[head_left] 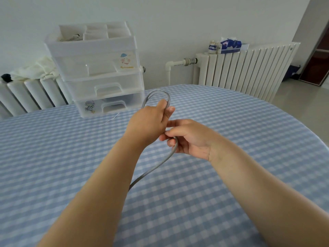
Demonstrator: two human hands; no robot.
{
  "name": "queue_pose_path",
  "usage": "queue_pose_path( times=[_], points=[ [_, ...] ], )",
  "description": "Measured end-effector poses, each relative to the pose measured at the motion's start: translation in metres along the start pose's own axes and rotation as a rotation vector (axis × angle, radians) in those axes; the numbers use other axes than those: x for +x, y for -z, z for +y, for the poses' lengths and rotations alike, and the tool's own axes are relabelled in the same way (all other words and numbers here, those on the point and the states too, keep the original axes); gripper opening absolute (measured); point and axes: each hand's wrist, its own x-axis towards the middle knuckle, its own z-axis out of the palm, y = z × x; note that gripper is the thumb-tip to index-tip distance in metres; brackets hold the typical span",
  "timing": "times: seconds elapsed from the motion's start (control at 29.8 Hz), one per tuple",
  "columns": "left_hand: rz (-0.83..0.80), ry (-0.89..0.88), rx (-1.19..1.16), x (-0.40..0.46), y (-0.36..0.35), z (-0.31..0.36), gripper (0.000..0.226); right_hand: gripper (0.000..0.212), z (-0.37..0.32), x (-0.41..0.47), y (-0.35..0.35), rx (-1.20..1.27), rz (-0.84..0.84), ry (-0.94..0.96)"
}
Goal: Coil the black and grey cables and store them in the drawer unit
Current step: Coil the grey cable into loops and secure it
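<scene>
Both forearms reach in from the bottom edge over a table (231,122) covered in blue-and-white check cloth. Left hand (147,122) is raised above the cloth with its fingers curled round the grey cable (156,166), gripping a small loop that arches up past the thumb. Right hand (188,138) sits just beside and below it, thumb and fingers pinching the same cable where it leaves the loop. From that pinch the cable runs down and to the left, passing behind the left forearm, where its end is hidden. Beyond the hands, at the far left of the table, stands the drawer unit (99,72), translucent white, with stacked drawers, an open divided tray on top and cartoon stickers on two fronts. Something dark shows through the bottom drawer, too unclear to name. A thin white thread (111,119) lies on the cloth near the unit's base. Behind the table white radiators (245,68) line the wall, the left one draped with a pale cloth (39,68), the right one carrying a blue tissue pack (230,45) and a small jar (212,47).
</scene>
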Motion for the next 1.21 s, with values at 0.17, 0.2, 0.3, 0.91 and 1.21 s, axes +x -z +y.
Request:
queue_pose_path(
  times=[0.17, 0.2, 0.3, 0.91, 1.21],
  points=[
    [-0.093, 0.179, -0.139, 0.004, 0.011, -0.008, 0.057, 0.045, -0.002, 0.005, -0.002, 0.419, 0.072, 0.134],
    [-0.133, 0.185, -0.191, 0.005, 0.011, -0.006, 0.058, 0.044, -0.002, 0.005, -0.001, 0.396, 0.126, 0.17],
    [-0.289, 0.178, -0.389, 0.005, 0.016, 0.001, 0.049, 0.036, 0.0, 0.009, 0.01, 0.086, 0.343, 0.342],
    [-0.872, 0.245, -2.335, 0.01, 0.027, -0.031, 0.032, 0.04, 0.006, 0.013, 0.056, 0.111, 0.456, 0.474],
    [-0.215, 0.284, -1.859, 0.005, 0.035, 0.004, 0.04, 0.026, 0.016, 0.018, 0.02, -0.06, 0.414, 0.052]
  ],
)
